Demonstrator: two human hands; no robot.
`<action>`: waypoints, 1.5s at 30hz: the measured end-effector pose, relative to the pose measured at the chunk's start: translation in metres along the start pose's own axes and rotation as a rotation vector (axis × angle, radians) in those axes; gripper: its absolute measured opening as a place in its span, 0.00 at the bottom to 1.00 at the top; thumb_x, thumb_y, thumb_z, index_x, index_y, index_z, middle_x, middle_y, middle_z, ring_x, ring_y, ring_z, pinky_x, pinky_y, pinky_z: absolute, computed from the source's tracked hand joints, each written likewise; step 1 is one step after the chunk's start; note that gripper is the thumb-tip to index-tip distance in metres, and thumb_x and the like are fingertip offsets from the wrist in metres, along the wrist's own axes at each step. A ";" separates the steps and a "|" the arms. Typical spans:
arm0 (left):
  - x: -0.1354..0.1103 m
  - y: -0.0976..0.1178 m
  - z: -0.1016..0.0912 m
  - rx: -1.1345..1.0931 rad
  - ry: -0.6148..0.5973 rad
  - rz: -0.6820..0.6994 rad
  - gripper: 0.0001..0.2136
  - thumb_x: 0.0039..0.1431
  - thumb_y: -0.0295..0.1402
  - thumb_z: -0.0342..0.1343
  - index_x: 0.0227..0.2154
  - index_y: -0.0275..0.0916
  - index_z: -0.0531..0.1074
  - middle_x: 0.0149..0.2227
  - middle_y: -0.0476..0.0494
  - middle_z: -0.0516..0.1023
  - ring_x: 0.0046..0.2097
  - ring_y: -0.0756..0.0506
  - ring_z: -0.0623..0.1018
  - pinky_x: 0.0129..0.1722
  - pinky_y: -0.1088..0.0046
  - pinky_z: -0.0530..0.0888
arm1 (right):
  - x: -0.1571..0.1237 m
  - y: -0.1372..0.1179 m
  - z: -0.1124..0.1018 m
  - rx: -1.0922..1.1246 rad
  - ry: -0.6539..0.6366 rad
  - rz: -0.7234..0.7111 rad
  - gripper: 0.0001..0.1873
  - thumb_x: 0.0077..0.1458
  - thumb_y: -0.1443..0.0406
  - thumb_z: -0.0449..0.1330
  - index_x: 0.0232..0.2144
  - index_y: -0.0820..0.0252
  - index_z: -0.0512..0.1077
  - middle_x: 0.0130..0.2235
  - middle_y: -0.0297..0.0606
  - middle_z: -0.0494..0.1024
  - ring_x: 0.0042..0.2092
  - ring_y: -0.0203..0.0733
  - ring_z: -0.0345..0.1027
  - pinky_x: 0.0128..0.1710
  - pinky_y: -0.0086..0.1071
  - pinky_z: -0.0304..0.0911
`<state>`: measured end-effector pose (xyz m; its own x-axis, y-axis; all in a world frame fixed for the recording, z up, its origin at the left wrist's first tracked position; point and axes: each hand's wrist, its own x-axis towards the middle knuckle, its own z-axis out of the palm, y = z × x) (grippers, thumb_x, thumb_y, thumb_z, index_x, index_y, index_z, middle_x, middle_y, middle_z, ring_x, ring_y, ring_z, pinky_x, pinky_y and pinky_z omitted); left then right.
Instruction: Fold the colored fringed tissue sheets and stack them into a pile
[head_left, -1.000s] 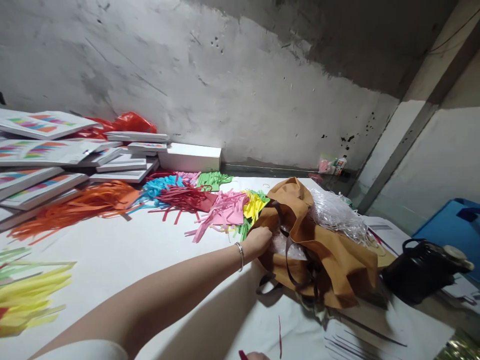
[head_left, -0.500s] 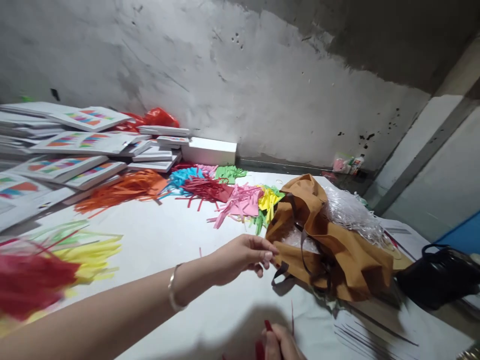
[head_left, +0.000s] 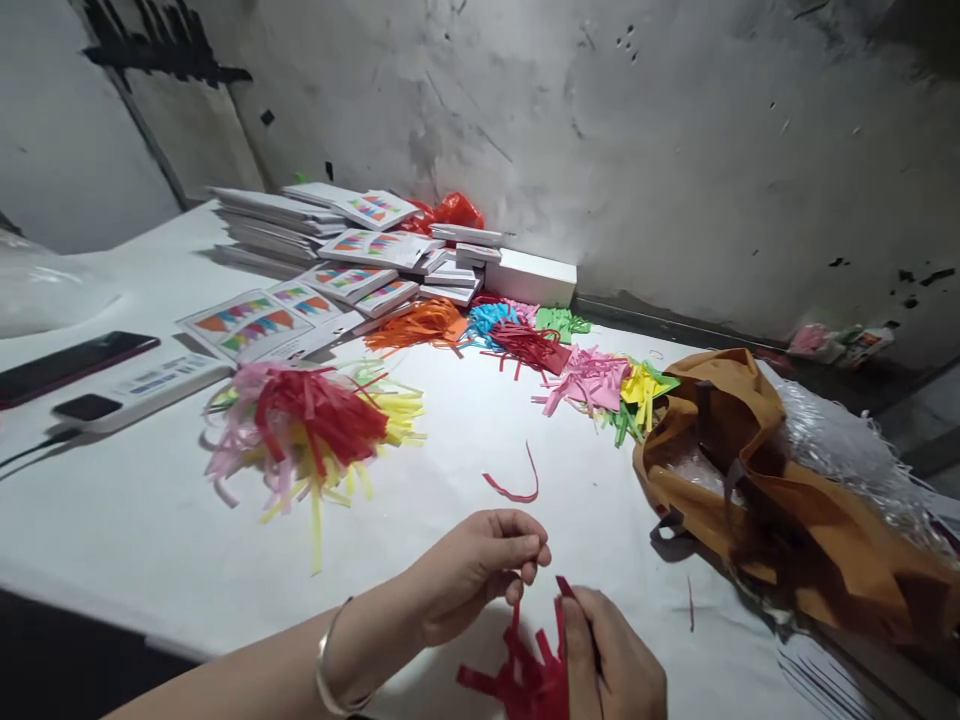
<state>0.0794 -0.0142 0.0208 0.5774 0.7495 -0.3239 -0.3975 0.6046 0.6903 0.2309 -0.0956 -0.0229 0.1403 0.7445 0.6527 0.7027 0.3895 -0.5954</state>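
Note:
My right hand (head_left: 619, 655), at the lower middle, grips a red fringed tissue-paper tassel (head_left: 538, 690) whose strips splay out toward the left. Close beside it is my left hand (head_left: 480, 560), wearing a bangle, with thumb and fingertips pinched together just above the tassel. Whatever sits in that pinch, if anything, is too small to see. Beyond my hands a curled red paper strip (head_left: 517, 495) lies on the white table (head_left: 457, 430). To the left rests a pile of red, pink and yellow fringed tassels (head_left: 322, 420).
Several colored tassels (head_left: 525, 345) line the table's back. Stacked white boxes (head_left: 274, 230) stand behind, with a phone (head_left: 82, 365) and a white power bank (head_left: 142, 393) at left. On the right slumps a brown fabric bag (head_left: 750, 500) beside clear stringy material (head_left: 862, 450).
The view has swung left. My left hand has moved from the brown bag's edge to beside my right hand. More of the red tassel in my right hand now shows.

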 end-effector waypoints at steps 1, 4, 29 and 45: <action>-0.003 -0.001 -0.003 0.011 0.008 0.019 0.15 0.41 0.34 0.76 0.27 0.33 0.77 0.26 0.45 0.77 0.24 0.54 0.72 0.21 0.83 0.68 | 0.004 -0.004 0.005 0.014 -0.047 0.002 0.10 0.69 0.63 0.52 0.37 0.55 0.72 0.28 0.33 0.77 0.28 0.38 0.72 0.31 0.29 0.66; -0.011 -0.002 -0.012 0.026 0.043 0.051 0.16 0.41 0.36 0.76 0.27 0.32 0.77 0.26 0.47 0.75 0.28 0.52 0.74 0.25 0.80 0.71 | 0.009 -0.010 0.016 0.004 -0.126 0.016 0.11 0.69 0.63 0.50 0.36 0.54 0.71 0.28 0.32 0.75 0.29 0.37 0.71 0.31 0.28 0.63; -0.038 0.000 -0.041 0.519 0.044 0.316 0.03 0.53 0.30 0.63 0.27 0.36 0.80 0.28 0.47 0.76 0.29 0.49 0.74 0.31 0.75 0.73 | 0.018 -0.028 0.019 0.222 -0.511 0.213 0.16 0.67 0.58 0.50 0.33 0.55 0.74 0.28 0.31 0.76 0.29 0.35 0.69 0.27 0.25 0.59; -0.041 -0.003 -0.044 0.469 0.017 0.199 0.01 0.49 0.28 0.63 0.25 0.37 0.78 0.27 0.49 0.76 0.29 0.49 0.73 0.32 0.74 0.72 | 0.007 -0.027 0.014 0.179 -0.510 0.240 0.15 0.67 0.53 0.52 0.36 0.52 0.73 0.28 0.30 0.76 0.28 0.35 0.70 0.26 0.26 0.59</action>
<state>0.0260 -0.0349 0.0032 0.5100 0.8443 -0.1645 -0.1332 0.2665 0.9546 0.2033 -0.0932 -0.0093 -0.1029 0.9725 0.2088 0.5578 0.2302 -0.7974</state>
